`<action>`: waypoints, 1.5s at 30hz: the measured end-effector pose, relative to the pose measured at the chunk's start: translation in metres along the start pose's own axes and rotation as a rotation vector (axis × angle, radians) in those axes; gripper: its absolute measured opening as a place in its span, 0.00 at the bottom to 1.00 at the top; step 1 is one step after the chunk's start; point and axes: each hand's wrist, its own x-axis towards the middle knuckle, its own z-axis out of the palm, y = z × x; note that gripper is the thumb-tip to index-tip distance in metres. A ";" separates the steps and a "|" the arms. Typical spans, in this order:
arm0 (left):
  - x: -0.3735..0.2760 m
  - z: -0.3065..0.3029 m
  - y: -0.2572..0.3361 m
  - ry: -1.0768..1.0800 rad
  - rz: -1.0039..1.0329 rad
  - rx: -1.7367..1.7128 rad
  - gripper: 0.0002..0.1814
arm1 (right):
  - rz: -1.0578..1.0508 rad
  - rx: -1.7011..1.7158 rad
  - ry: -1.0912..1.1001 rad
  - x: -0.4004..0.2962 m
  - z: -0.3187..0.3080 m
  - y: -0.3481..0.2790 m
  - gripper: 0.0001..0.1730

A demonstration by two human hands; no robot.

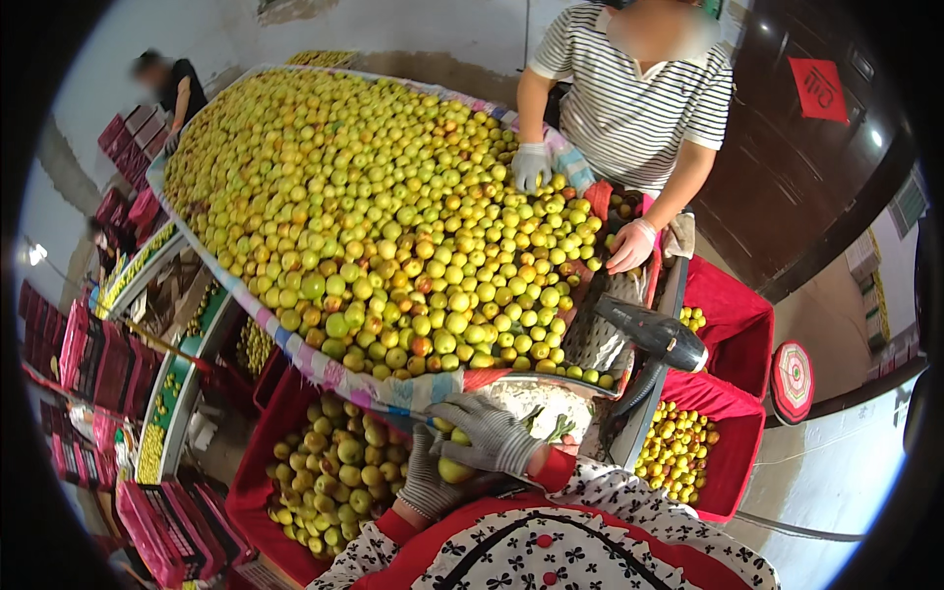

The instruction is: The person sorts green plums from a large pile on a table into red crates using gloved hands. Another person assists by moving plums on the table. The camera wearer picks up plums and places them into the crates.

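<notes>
Close to my body, both my hands wear grey striped knit gloves and are brought together around a few yellow-green jujube-like fruits (454,470). My left hand (428,476) cups them from the left and below. Over their top lies my right hand (490,435), fingers pointing left, partly hiding them. Just beyond my hands is the front edge of a cloth-lined sorting table (413,391), heaped with a large pile of the same fruit (369,228), some with reddish-brown patches. Beneath my left hand stands a red-lined crate (254,472) holding larger, duller fruit.
A black hair dryer (653,332) rests at the table's right end, beside a perforated chute (601,324). Red-lined crates (745,442) stand to the right. Across the table, a co-worker's gloved hands (531,166) touch the pile. Green conveyors (177,369) and stacked pink-wrapped boxes (110,361) are left.
</notes>
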 end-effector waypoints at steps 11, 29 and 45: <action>-0.066 -0.107 0.006 0.097 0.602 -0.126 0.50 | -0.293 0.150 -0.279 0.055 0.053 -0.031 0.31; -0.173 -0.167 0.065 1.697 0.987 1.866 0.32 | 0.046 -0.641 -0.167 0.136 0.022 0.097 0.22; 0.032 0.003 0.110 0.448 1.526 2.525 0.28 | 0.127 2.130 0.043 0.027 -0.020 0.095 0.23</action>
